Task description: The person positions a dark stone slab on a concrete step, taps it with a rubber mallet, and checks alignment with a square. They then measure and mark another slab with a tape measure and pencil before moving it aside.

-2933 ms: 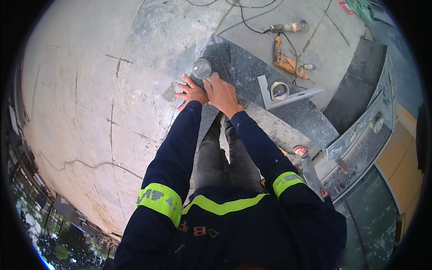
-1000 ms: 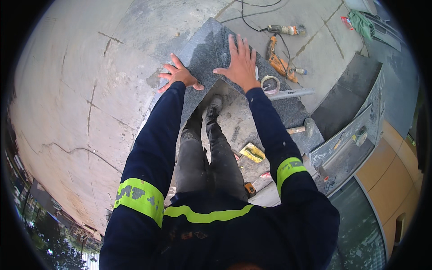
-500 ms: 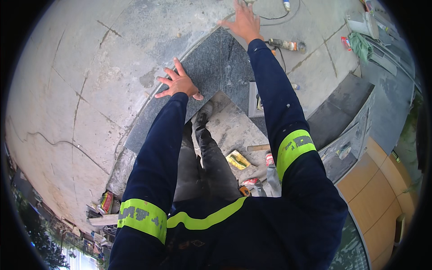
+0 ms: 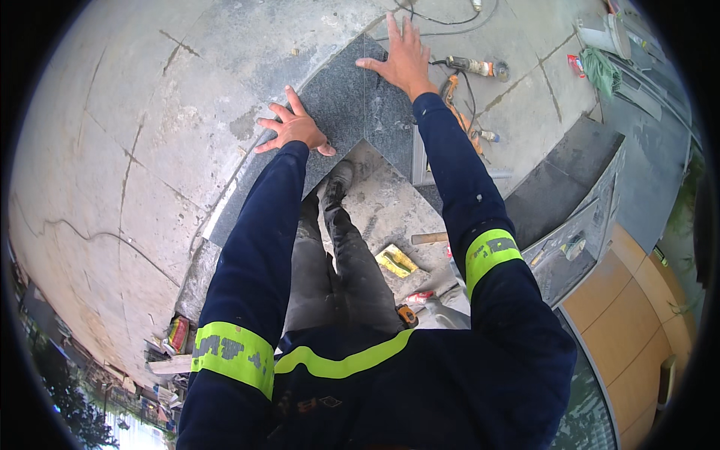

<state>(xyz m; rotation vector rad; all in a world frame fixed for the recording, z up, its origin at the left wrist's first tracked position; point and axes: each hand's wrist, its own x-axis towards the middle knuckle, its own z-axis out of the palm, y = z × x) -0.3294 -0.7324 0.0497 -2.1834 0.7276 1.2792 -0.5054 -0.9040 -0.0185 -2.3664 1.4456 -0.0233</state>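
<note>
Two dark grey stone slabs meet at a straight joint in the upper middle. My left hand (image 4: 294, 129) is open, fingers spread, at the outer edge of the left slab (image 4: 337, 97); it appears to rest on the stone. Farther off, my right hand (image 4: 403, 64) is open too, its thumb stretched toward the joint, over the far part of the right slab (image 4: 388, 120). Neither hand holds anything. Whether the right palm presses on the stone I cannot tell. My right sleeve partly hides a grey frame-like piece (image 4: 419, 157) beside the right slab.
Right of my right hand lies a power tool resembling a grinder (image 4: 474, 67), with cords around it. A wooden handle (image 4: 429, 238) and a yellow item (image 4: 396, 260) lie on the floor near my legs. A green bag (image 4: 600, 71) and a white bucket (image 4: 604, 36) stand far right.
My right hand has come nearer to me, from the far corner to over the slab. My left hand has shifted slightly, still spread. An orange item near the power tool shows more now.
</note>
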